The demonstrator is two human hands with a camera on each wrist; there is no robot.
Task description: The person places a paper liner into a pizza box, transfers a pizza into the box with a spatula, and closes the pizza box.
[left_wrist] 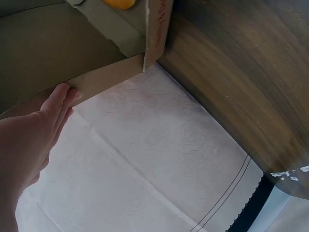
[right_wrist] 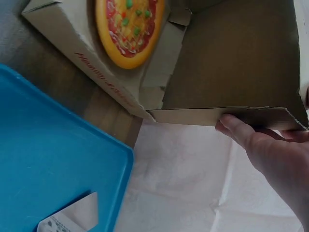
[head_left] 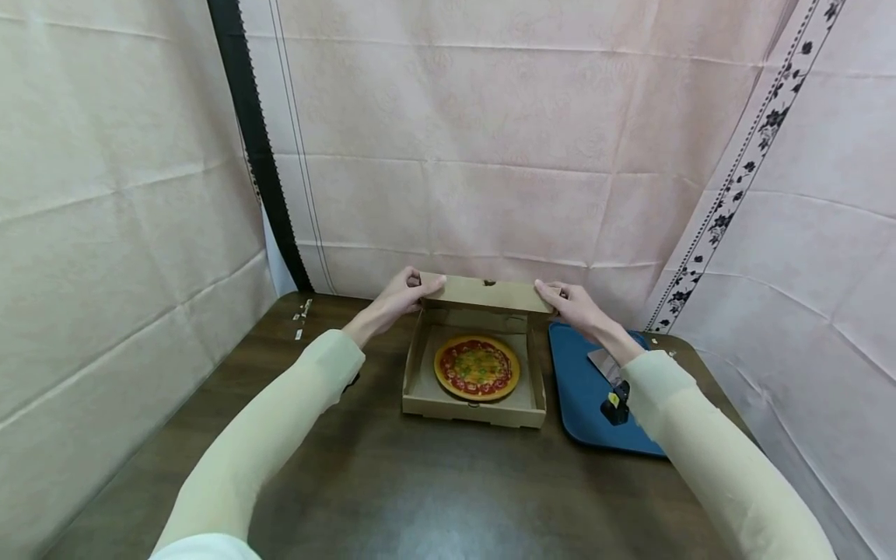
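Note:
A cardboard pizza box [head_left: 470,408] sits on the table with its lid [head_left: 490,293] raised at the back. Inside lies a round pizza [head_left: 477,367] with red, yellow and green topping. At the lid's left corner my left hand [head_left: 406,289] grips the cardboard, thumb on the front face. My right hand [head_left: 570,303] pinches the opposite corner the same way. In the left wrist view, fingers [left_wrist: 60,99] lie along the lid's side flap. The right wrist view shows the other side flap [right_wrist: 188,116] held, and red lettering along the box's side.
Right of the box lies a blue tray [head_left: 577,389], partly under my right forearm, with a folded patterned paper [right_wrist: 72,212] on it. Cloth hangings [head_left: 455,155] stand close behind the brown table [head_left: 420,498] and at both sides. White scraps [head_left: 301,311] mark the back left corner.

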